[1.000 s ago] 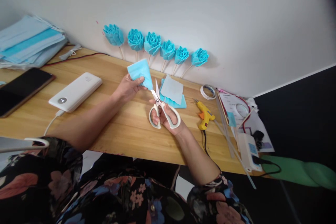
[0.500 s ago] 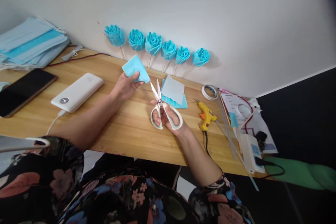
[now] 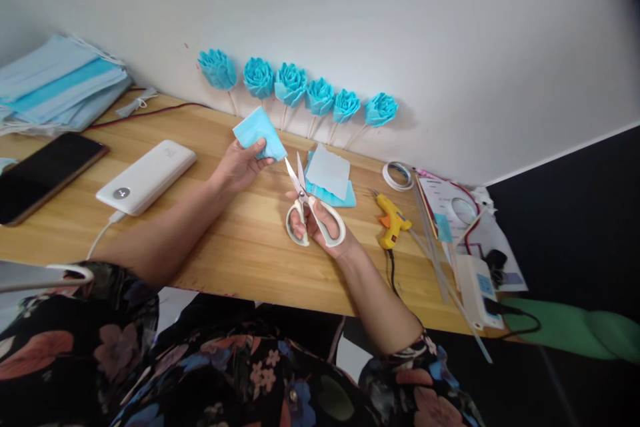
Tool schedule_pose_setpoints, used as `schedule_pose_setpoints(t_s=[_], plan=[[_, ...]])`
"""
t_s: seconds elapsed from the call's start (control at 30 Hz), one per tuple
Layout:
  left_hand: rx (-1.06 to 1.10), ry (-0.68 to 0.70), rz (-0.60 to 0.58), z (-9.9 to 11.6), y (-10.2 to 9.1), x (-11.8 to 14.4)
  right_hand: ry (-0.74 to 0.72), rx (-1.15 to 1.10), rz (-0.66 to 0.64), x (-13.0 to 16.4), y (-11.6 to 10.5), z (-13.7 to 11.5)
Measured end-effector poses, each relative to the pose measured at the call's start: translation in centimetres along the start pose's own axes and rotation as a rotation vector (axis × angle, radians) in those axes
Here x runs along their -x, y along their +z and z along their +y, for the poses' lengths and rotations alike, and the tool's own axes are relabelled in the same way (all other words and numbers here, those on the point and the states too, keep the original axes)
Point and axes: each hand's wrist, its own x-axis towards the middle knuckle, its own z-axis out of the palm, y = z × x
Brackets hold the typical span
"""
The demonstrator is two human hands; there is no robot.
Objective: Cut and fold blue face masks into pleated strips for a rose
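Above table, scissors (image 3: 305, 203) blades wallward.

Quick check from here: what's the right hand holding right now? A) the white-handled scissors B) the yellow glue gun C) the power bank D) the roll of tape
A: the right hand has its fingers through the handles of the scissors, blades parted, beside the blue piece held in the left hand.

The scene is bright and evenly lit with soft, daylight-like light. The white wall (image 3: 350, 7) is slightly washed out, and the blue paper flowers (image 3: 295, 83) cast only faint shadows on it. The wooden counter (image 3: 240, 240) shows mild sheen, no harsh glare. Focus is sharp at the centre. Wide-angle distortion bends the counter's edges, and the top right corner darkens into vignetting.
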Motion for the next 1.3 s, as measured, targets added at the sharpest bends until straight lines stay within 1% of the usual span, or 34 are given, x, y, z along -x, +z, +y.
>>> schedule_pose_setpoints(t_s=[0.1,0.3,0.53,0.8,0.97,1.17,1.23,1.3], plan=[[0.015,-0.006,-0.038,-0.1,-0.1,0.0,0.008,0.002,0.0,0.0,-0.1,0.0],[-0.015,-0.026,-0.064,-0.3,-0.1,0.1,0.012,0.008,0.003,0.0,-0.1,0.0],[-0.018,0.01,-0.077,-0.4,-0.5,-0.2,0.016,0.033,0.007,0.0,0.0,0.0],[-0.052,-0.018,-0.087,-0.4,-0.2,0.2,0.003,0.011,-0.019,0.0,-0.1,-0.1],[-0.047,-0.043,-0.147,-0.5,0.1,0.4,-0.003,-0.002,-0.018,0.0,-0.1,0.0],[-0.068,-0.075,-0.294,-0.7,0.5,1.0,-0.004,0.002,-0.003,0.0,-0.3,0.0],[-0.064,-0.077,-0.3,-0.7,0.6,1.1,-0.009,0.001,0.007,-0.1,-0.4,0.1],[-0.049,-0.069,-0.274,-0.8,0.5,1.0,-0.017,-0.005,0.025,-0.1,-0.5,0.1]])
